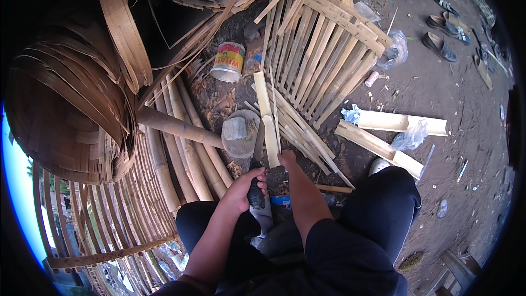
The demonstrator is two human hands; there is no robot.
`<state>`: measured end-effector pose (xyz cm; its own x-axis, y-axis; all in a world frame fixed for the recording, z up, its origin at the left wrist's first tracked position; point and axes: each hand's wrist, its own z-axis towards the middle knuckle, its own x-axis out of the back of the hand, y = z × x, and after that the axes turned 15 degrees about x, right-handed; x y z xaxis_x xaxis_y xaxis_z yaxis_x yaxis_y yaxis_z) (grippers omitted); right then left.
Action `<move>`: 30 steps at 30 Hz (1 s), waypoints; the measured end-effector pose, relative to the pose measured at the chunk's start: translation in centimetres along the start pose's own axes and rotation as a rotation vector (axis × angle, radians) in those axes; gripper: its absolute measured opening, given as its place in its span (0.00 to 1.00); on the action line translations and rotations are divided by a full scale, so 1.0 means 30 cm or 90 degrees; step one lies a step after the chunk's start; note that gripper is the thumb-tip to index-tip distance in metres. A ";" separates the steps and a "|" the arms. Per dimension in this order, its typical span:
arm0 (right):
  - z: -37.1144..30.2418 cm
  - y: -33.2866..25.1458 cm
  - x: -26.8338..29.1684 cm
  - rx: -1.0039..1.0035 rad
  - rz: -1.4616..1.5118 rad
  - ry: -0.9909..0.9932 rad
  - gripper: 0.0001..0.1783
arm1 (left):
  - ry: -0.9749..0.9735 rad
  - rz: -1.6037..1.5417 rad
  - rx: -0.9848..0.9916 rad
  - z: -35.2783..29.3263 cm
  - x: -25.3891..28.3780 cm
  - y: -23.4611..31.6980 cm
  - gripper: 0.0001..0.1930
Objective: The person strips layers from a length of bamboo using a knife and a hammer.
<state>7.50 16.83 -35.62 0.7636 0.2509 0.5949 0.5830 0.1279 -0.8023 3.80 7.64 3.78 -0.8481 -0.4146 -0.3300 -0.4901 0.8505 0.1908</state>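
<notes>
My left hand (pixel 245 186) is closed around the dark handle (pixel 255 195) of a large knife, whose blade (pixel 259 140) points away from me. The blade lies alongside the left edge of a split bamboo half (pixel 270 140), which has its pale hollow side up. Closed at the near end of that bamboo is my right hand (pixel 286 158), its fingertips partly hidden. A thin bamboo strip (pixel 275 112) runs along the bamboo's right side down toward this hand. Left of the blade, a grey stone block (pixel 234 128) sits in a round shallow basin (pixel 235 147).
Bamboo poles (pixel 192 159) lie at the left, below large woven baskets (pixel 71 104). A slatted bamboo frame (pixel 323 49) and loose strips (pixel 307 131) lie ahead, near a paint bucket (pixel 226 61). More bamboo halves (pixel 402 122) and several shoes (pixel 440 47) are at the right.
</notes>
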 end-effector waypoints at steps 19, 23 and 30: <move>-0.045 -0.129 0.066 -0.187 0.345 -0.129 0.19 | 0.038 0.006 -0.020 -0.003 0.008 -0.013 0.08; -0.033 -0.077 0.038 -0.149 0.173 -0.090 0.19 | 0.029 0.041 -0.019 0.010 -0.010 -0.006 0.08; -0.089 -0.179 0.128 -0.279 0.305 -0.101 0.18 | 0.023 0.027 -0.023 0.010 0.023 -0.009 0.07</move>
<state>8.06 14.54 -28.89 0.9359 0.3250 0.1361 0.2735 -0.4265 -0.8622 3.42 7.21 3.24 -0.8747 -0.3905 -0.2870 -0.4599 0.8557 0.2374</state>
